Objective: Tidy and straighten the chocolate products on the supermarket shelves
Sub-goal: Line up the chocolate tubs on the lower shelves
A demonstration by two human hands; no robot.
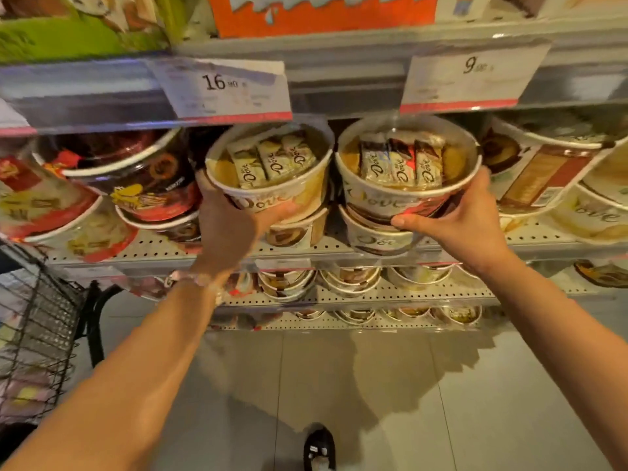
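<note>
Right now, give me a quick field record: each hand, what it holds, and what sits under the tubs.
left hand: grips cream Dove tub, tilted toward camera
right hand: grips red-banded Dove tub, thumb in front
beneath each: another Dove tub, stacked
shelf: perforated, more tubs both sides
price tags above: 16, 9

Grey tiled floor (339,385) at 6 o'clock, perforated metal shelving (339,244) across centre, black wire basket (34,334) at 8 o'clock, warm light.
</note>
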